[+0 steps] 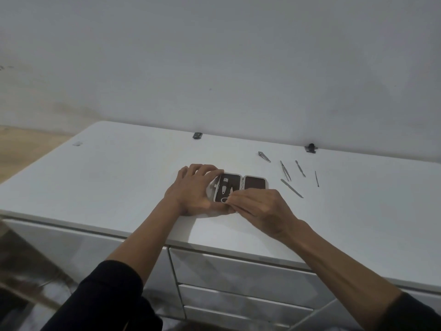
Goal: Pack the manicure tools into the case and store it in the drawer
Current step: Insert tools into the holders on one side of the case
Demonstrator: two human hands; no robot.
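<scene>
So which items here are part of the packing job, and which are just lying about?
Part of the job:
- open brown-lined manicure case, left hand gripping it, right hand pinching at it
- five loose slim metal tools on the white countertop
- white drawers

Lying about:
- two small black objects by the wall

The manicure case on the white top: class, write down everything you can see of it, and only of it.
The manicure case lies open and flat on the white cabinet top, two hinged halves side by side, pale rims around dark lining. The left half holds a few small metal tools; the right half looks empty. The left hand grips its left edge, while the right hand pinches at something by its near edge; what exactly is unclear.
</scene>
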